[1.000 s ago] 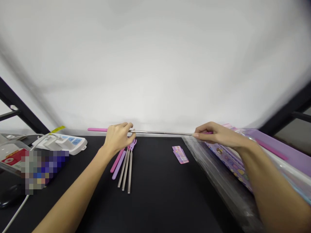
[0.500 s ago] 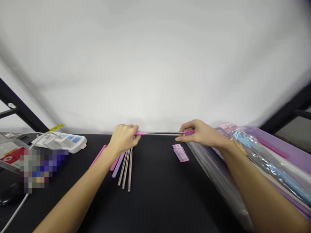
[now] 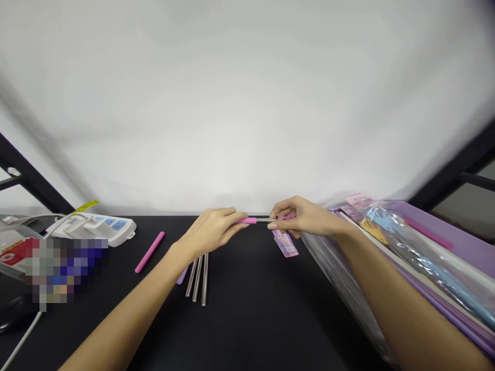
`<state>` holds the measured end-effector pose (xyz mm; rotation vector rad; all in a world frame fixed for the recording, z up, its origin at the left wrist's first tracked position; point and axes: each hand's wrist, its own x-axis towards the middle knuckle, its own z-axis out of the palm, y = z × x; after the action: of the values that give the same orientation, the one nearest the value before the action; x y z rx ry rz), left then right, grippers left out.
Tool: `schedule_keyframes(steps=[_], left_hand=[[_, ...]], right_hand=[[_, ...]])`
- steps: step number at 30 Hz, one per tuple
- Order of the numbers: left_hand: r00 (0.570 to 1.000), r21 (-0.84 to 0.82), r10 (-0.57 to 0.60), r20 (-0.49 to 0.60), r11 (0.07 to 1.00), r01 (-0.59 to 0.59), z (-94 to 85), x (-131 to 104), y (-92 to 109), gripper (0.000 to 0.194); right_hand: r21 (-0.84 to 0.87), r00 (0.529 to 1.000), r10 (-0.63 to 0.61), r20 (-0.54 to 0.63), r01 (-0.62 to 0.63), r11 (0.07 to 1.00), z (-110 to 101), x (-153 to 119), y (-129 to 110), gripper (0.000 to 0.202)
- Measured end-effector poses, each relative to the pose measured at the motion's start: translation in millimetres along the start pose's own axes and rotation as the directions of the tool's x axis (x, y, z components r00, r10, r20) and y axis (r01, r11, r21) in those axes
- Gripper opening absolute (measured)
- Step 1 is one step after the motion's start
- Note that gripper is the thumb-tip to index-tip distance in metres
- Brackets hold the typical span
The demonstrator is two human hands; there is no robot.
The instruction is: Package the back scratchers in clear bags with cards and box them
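Between my hands is a telescopic back scratcher with a pink handle [image 3: 246, 220] and a short bare length of metal rod [image 3: 265, 220]. My left hand [image 3: 212, 226] is closed around the handle. The fingers of my right hand [image 3: 296, 216] pinch the pink head end [image 3: 289, 217], mostly covered by them. Below my left wrist, several metal rods [image 3: 199, 281] lie on the black table beside a purple handle [image 3: 183, 275], both partly hidden by my arm. A loose pink handle [image 3: 150, 252] lies further left. Small printed purple cards [image 3: 286, 244] lie just under my right hand.
At right, a purple tray [image 3: 421, 211] holds bagged back scratchers with blue [image 3: 386, 217] and yellow heads [image 3: 373, 231]; clear plastic bags [image 3: 340, 283] lie along its near side. A white power strip [image 3: 116, 226] with cables stands at left, near a black mouse [image 3: 15, 312]. A white wall rises behind.
My hands have come closer together, the left moving right and the right slightly left. The rod's exposed length is much shorter. The loose pink handle at left is now fully uncovered.
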<state>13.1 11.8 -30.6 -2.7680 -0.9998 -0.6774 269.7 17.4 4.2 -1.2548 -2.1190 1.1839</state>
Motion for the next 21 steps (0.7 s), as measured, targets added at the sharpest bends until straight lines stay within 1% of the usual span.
schedule_keyframes(steps=[3, 5, 6, 7, 8, 9, 10, 11, 12, 13, 14, 15, 16, 17, 18, 21], left_hand=[[0.996, -0.002, 0.041, -0.076, 0.999, -0.041, -3.2, 2.0, -4.6, 0.031], [0.989, 0.012, 0.062, -0.137, 0.998, -0.061, -2.3, 3.2, -3.4, 0.029], [0.987, 0.021, 0.061, -0.147, 0.998, -0.059, -1.1, 3.5, -2.0, 0.028], [0.989, 0.032, 0.049, -0.138, 0.999, -0.045, 0.2, 3.7, -0.3, 0.028], [0.993, 0.042, 0.024, -0.115, 0.999, -0.02, 1.6, 3.7, 1.6, 0.028], [0.997, 0.049, -0.011, -0.08, 0.999, 0.015, 2.8, 3.8, 3.6, 0.028], [0.998, 0.053, -0.05, -0.042, 0.997, 0.053, 3.9, 3.8, 5.6, 0.028], [0.996, 0.053, -0.087, -0.005, 0.995, 0.087, 4.8, 4.0, 7.6, 0.028], [0.993, 0.048, -0.114, 0.029, 0.992, 0.113, 5.4, 4.3, 9.4, 0.028], [0.99, 0.037, -0.13, 0.057, 0.991, 0.128, 6.0, 4.7, 11.0, 0.028], [0.988, 0.021, -0.134, 0.083, 0.991, 0.133, 6.6, 5.2, 12.3, 0.029], [0.986, 0.003, -0.13, 0.103, 0.991, 0.131, 7.2, 5.7, 13.4, 0.029], [0.985, -0.013, -0.122, 0.12, 0.992, 0.125, 8.0, 6.2, 14.2, 0.029], [0.984, -0.026, -0.115, 0.134, 0.993, 0.119, 9.0, 6.5, 14.8, 0.029], [0.983, -0.036, -0.11, 0.145, 0.993, 0.116, 10.0, 6.6, 15.1, 0.029], [0.981, -0.054, -0.106, 0.164, 0.992, 0.116, 12.5, 6.0, 15.4, 0.03]], right_hand=[[0.091, 0.999, -0.002, 0.053, -0.003, 0.996, -5.5, -2.5, 2.0, 0.038], [0.082, 0.998, -0.007, 0.07, 0.002, 0.997, -9.2, -3.5, 1.4, 0.042], [0.057, 0.998, -0.011, 0.063, 0.007, 0.998, -11.7, -4.5, 1.0, 0.044], [0.028, 0.999, -0.011, 0.034, 0.01, 1.0, -14.8, -6.1, 0.8, 0.046], [-0.006, 1.0, 0.0, -0.025, 0.0, 1.0, -18.5, -8.3, 1.4, 0.048], [-0.054, 0.993, 0.03, -0.114, -0.036, 0.998, -22.5, -11.4, 3.0, 0.049], [-0.123, 0.975, 0.075, -0.211, -0.103, 0.987, -26.5, -15.3, 5.7, 0.049], [-0.213, 0.945, 0.133, -0.298, -0.202, 0.956, -30.1, -19.9, 9.4, 0.047], [-0.317, 0.913, 0.199, -0.357, -0.318, 0.893, -32.7, -25.2, 14.0, 0.041], [-0.427, 0.882, 0.274, -0.384, -0.432, 0.794, -34.0, -30.7, 18.9, 0.034], [-0.527, 0.852, 0.352, -0.386, -0.517, 0.674, -33.9, -36.3, 23.8, 0.026], [-0.595, 0.822, 0.426, -0.378, -0.568, 0.568, -32.2, -41.6, 28.4, 0.02], [-0.634, 0.793, 0.484, -0.369, -0.596, 0.493, -29.2, -46.2, 32.2, 0.015], [-0.652, 0.771, 0.522, -0.366, -0.612, 0.447, -25.2, -50.1, 35.2, 0.012], [-0.657, 0.758, 0.538, -0.369, -0.622, 0.425, -21.0, -52.9, 37.3, 0.01], [-0.654, 0.744, 0.536, -0.4, -0.641, 0.402, -12.4, -57.0, 40.1, 0.01]])
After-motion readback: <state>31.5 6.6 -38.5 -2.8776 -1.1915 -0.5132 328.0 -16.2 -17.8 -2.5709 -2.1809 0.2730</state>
